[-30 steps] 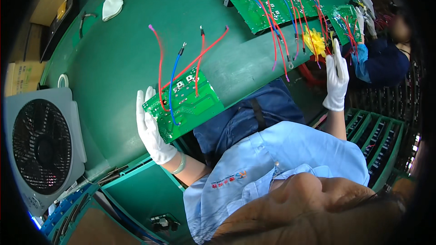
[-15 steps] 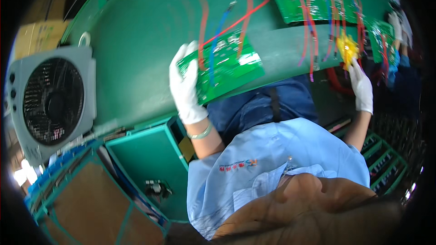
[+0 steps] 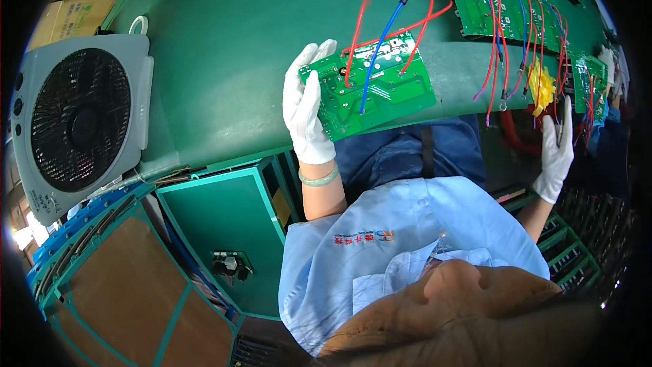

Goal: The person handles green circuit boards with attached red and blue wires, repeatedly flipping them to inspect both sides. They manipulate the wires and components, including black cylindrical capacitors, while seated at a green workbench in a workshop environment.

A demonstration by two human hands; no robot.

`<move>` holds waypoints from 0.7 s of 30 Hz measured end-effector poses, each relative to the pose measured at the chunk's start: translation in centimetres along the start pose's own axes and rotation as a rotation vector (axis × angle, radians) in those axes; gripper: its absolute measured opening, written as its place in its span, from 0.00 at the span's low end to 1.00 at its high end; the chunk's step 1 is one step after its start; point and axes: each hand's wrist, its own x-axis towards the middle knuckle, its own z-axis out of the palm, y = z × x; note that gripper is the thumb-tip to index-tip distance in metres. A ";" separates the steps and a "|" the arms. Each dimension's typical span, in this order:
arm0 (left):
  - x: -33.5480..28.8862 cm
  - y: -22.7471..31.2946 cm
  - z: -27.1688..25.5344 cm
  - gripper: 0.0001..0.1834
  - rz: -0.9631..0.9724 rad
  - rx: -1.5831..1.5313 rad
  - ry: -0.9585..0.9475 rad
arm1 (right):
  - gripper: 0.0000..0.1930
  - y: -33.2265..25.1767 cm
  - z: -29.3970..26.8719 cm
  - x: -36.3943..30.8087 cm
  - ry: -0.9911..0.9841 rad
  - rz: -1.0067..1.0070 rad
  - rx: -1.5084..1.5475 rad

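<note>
My left hand (image 3: 307, 112), in a white glove, grips the left edge of a green circuit board (image 3: 401, 98). The board is held tilted over the bench's near edge, solder side showing. Long red wires (image 3: 358, 24) and a blue wire (image 3: 384, 41) rise from it. My gloved right hand (image 3: 557, 156) is at the right, fingers and thumb apart, with nothing visible between them. Just beyond its fingertips is a crumpled yellow thing (image 3: 541, 88) whose kind I cannot make out. Whether the fingertips touch it, I cannot tell.
More wired circuit boards (image 3: 468, 3) lie in a row along the right of the green bench (image 3: 224, 61). A grey box fan (image 3: 139, 81) stands at the left. Below are a green cabinet (image 3: 210, 211) and a rack (image 3: 567, 258). A co-worker's gloved hand (image 3: 606, 64) shows at the far right.
My right hand has drawn back from the yellow thing, its fingers spreading. The board in my left hand has shifted right and slightly away. The whole view has shifted a little.
</note>
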 end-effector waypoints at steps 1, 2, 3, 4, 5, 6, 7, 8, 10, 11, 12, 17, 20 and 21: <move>0.1 0.0 0.2 0.26 -0.002 -0.030 0.016 | 0.33 -2.6 0.9 -0.9 -0.040 -0.048 0.124; 0.1 0.0 0.2 0.27 0.013 -0.007 0.015 | 0.33 -4.8 1.8 -1.7 -0.082 -0.097 0.251; 0.0 0.0 0.2 0.27 0.033 0.024 0.017 | 0.32 -6.4 2.9 -2.5 -0.202 -0.097 0.346; 0.0 0.0 0.2 0.28 0.053 0.056 0.014 | 0.31 -7.9 3.8 -3.2 -0.319 -0.095 0.442; 0.0 0.1 0.0 0.28 0.061 0.053 0.022 | 0.31 -9.4 5.0 -3.6 -0.338 -0.283 0.389; 0.0 0.2 -0.4 0.28 0.070 0.049 0.032 | 0.30 -10.8 6.2 -3.7 -0.357 -0.473 0.333; 0.0 0.2 -0.8 0.28 0.078 0.045 0.042 | 0.30 -12.0 6.9 -3.7 -0.459 -0.525 0.308; -0.1 0.3 -1.1 0.28 0.083 0.047 0.057 | 0.29 -13.0 7.5 -3.6 -0.561 -0.576 0.282; -0.3 0.5 -1.5 0.29 0.096 0.054 0.094 | 0.25 -13.5 9.5 -3.2 -0.523 -0.797 0.389; 0.0 0.3 -2.4 0.29 0.106 0.055 0.076 | 0.24 -13.5 10.2 -2.9 -0.553 -0.842 0.401; 0.0 0.4 -2.5 0.29 0.109 0.048 0.075 | 0.24 -13.5 10.7 -2.7 -0.585 -0.888 0.412; 0.1 0.0 -2.9 0.30 0.122 0.030 0.052 | 0.21 -13.1 12.3 -2.9 -0.629 -0.375 0.641; 0.0 0.1 -2.5 0.31 0.102 -0.005 0.082 | 0.20 -13.0 13.0 -1.8 -0.611 0.027 0.921; 0.0 0.0 -2.6 0.31 0.102 -0.004 0.085 | 0.20 -13.1 13.5 -1.7 -0.586 0.043 0.949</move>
